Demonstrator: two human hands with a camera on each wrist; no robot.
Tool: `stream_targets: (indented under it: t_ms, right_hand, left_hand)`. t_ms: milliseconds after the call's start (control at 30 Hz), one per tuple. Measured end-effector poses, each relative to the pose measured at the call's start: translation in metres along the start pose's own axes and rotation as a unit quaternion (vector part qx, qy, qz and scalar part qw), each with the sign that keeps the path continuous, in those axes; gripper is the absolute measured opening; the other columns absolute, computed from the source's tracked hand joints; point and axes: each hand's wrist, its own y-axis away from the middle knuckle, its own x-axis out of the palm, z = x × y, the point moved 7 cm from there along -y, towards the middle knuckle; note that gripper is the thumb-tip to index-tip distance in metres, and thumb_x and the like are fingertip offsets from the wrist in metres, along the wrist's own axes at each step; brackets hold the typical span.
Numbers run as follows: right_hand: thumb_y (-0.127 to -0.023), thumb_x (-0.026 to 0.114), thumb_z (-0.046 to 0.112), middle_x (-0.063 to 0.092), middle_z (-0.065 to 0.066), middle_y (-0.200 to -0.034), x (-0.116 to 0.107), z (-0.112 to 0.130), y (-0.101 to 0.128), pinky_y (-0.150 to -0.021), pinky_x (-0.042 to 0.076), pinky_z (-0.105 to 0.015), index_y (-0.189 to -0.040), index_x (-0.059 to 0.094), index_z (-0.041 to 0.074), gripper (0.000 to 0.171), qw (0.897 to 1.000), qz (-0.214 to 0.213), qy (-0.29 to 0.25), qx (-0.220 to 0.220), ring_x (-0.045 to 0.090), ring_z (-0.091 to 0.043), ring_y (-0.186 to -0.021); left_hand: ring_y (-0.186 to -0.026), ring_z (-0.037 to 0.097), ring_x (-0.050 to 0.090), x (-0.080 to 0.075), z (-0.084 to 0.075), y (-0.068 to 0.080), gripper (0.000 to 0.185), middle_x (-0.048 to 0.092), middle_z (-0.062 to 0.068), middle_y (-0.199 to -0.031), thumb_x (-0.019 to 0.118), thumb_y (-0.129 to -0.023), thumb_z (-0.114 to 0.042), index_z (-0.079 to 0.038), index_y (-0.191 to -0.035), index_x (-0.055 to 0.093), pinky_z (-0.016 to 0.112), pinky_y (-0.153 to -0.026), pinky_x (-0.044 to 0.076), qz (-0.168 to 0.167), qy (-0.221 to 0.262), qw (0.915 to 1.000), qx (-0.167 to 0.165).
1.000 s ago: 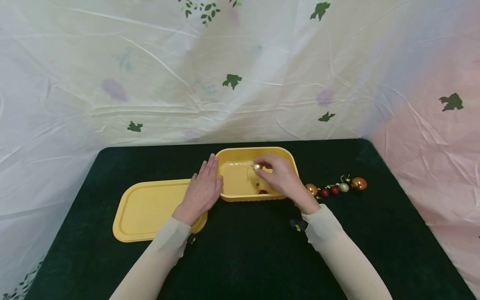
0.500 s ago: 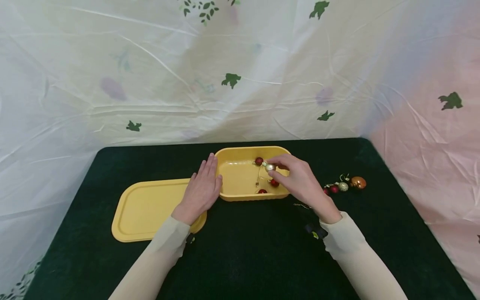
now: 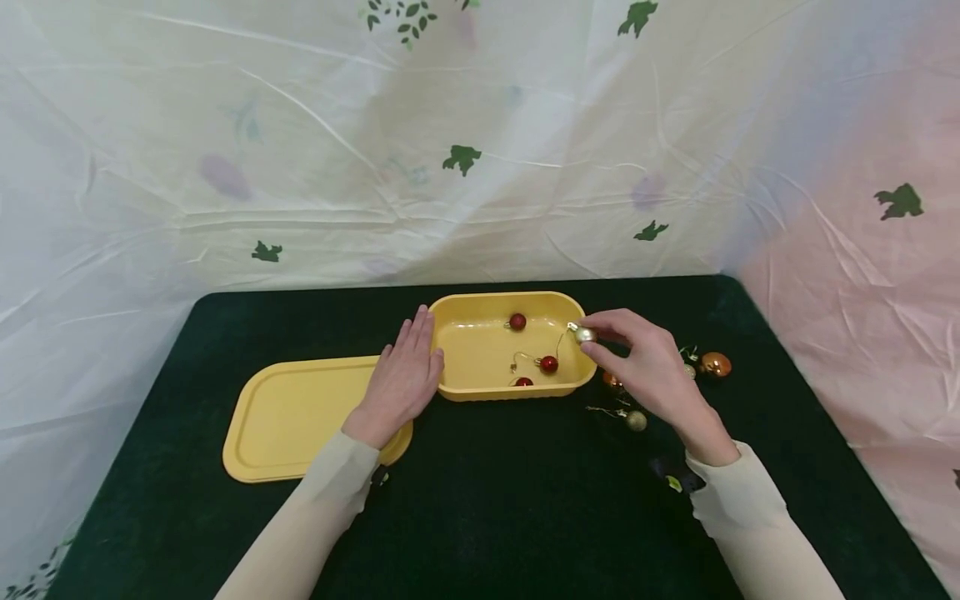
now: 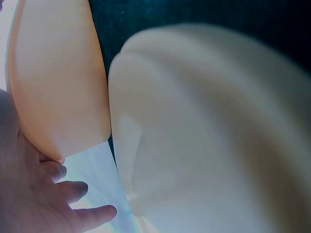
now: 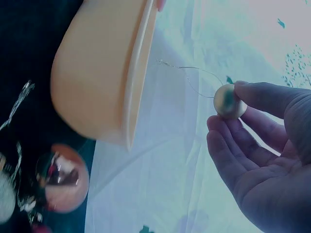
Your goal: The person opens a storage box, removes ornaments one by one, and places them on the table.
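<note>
Packing the baubles: three in, a handful left

Counting what's in the yellow tub (image 3: 450, 354) at frame centre, I see three red baubles (image 3: 549, 364) on its floor, so I'd say we're roughly halfway. Outside it, to the right on the dark table (image 3: 495, 500), there's an orange bauble (image 3: 715, 364), a gold one (image 3: 637, 421) and a couple more partly hidden behind my wrist. The lid (image 3: 292, 417) lies off, lower left of the tub.

My right hand (image 3: 648, 367) pinches a silver bauble (image 3: 582, 334) between thumb and forefinger over the tub's right rim, other fingers loose. My left hand (image 3: 401, 379) rests flat, fingers straight, against the tub's left wall.
</note>
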Motion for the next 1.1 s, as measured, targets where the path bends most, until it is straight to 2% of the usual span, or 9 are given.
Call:
stream_targets:
  t_ms: [67, 267, 367, 467, 600, 800, 1000, 1100]
  right_hand:
    - [-0.099, 0.073, 0.019, 0.068, -0.004, -0.121, -0.005, -0.005, 0.005, -0.096, 0.056, -0.047, -0.125, 0.070, 0.010, 0.028, 1.000, -0.003, 0.005, 0.001, 0.066, -0.021, -0.110]
    - [-0.099, 0.072, 0.023, 0.068, -0.001, -0.122, -0.018, -0.017, 0.020, -0.096, 0.054, -0.024, -0.127, 0.071, 0.014, 0.029, 1.000, -0.009, 0.012, 0.016, 0.065, -0.014, -0.110]
    - [-0.099, 0.073, 0.023, 0.068, -0.001, -0.122, -0.023, -0.022, 0.027, -0.091, 0.050, -0.012, -0.126, 0.071, 0.015, 0.028, 1.000, -0.015, 0.013, 0.021, 0.065, -0.014, -0.108]
    - [-0.098, 0.074, 0.021, 0.069, -0.001, -0.121, -0.027, -0.027, 0.034, -0.086, 0.046, -0.006, -0.126, 0.072, 0.015, 0.028, 0.999, -0.019, 0.019, 0.022, 0.066, -0.015, -0.104]
    - [-0.097, 0.075, 0.017, 0.070, -0.001, -0.118, -0.031, -0.033, 0.043, -0.084, 0.045, -0.004, -0.125, 0.072, 0.014, 0.028, 0.999, -0.024, 0.034, 0.015, 0.068, -0.016, -0.100]
    - [-0.098, 0.074, 0.017, 0.070, 0.001, -0.117, -0.035, -0.043, 0.052, -0.088, 0.043, -0.003, -0.125, 0.072, 0.015, 0.027, 0.999, -0.025, 0.039, 0.018, 0.064, -0.003, -0.098]
    - [-0.097, 0.074, 0.016, 0.069, 0.002, -0.114, -0.037, -0.050, 0.059, -0.090, 0.041, -0.002, -0.124, 0.072, 0.015, 0.027, 0.998, -0.023, 0.050, 0.016, 0.062, -0.002, -0.096]
    - [-0.097, 0.075, 0.018, 0.070, 0.002, -0.112, -0.036, -0.054, 0.062, -0.089, 0.042, -0.002, -0.122, 0.073, 0.016, 0.025, 0.998, -0.024, 0.058, 0.024, 0.062, 0.002, -0.098]
  left_hand:
    - [-0.158, 0.034, 0.015, 0.000, 0.000, 0.000, 0.067, 0.002, 0.006, -0.174, 0.033, -0.112, -0.037, -0.007, -0.167, 0.007, 0.064, -0.120, 0.025, -0.001, 0.000, 1.0000, 0.000]
    - [-0.158, 0.034, 0.015, -0.001, -0.001, 0.000, 0.067, 0.002, 0.006, -0.174, 0.033, -0.112, -0.037, -0.007, -0.167, 0.008, 0.064, -0.120, 0.026, 0.000, 0.000, 1.0000, 0.001]
    - [-0.158, 0.033, 0.014, -0.001, -0.001, 0.000, 0.067, 0.002, 0.006, -0.174, 0.033, -0.112, -0.037, -0.007, -0.167, 0.008, 0.064, -0.120, 0.026, 0.000, 0.001, 1.0000, 0.000]
    - [-0.158, 0.034, 0.014, -0.001, -0.001, 0.000, 0.067, 0.003, 0.006, -0.174, 0.033, -0.112, -0.037, -0.007, -0.167, 0.008, 0.064, -0.120, 0.026, 0.000, -0.001, 1.0000, 0.000]
    - [-0.158, 0.034, 0.015, -0.001, -0.001, 0.000, 0.067, 0.003, 0.007, -0.174, 0.033, -0.112, -0.037, -0.007, -0.167, 0.007, 0.064, -0.119, 0.026, -0.002, -0.004, 1.0000, 0.000]
    - [-0.158, 0.034, 0.015, -0.001, 0.000, 0.000, 0.068, 0.002, 0.007, -0.174, 0.033, -0.112, -0.036, -0.007, -0.167, 0.007, 0.064, -0.119, 0.026, -0.001, -0.005, 1.0000, 0.000]
    - [-0.158, 0.035, 0.016, -0.001, 0.000, 0.000, 0.068, 0.002, 0.007, -0.174, 0.033, -0.112, -0.037, -0.007, -0.167, 0.007, 0.064, -0.119, 0.026, -0.001, -0.005, 1.0000, 0.000]
    - [-0.158, 0.034, 0.015, -0.001, 0.000, 0.000, 0.068, 0.002, 0.007, -0.174, 0.033, -0.112, -0.037, -0.007, -0.167, 0.007, 0.064, -0.119, 0.026, -0.001, -0.005, 1.0000, -0.001]
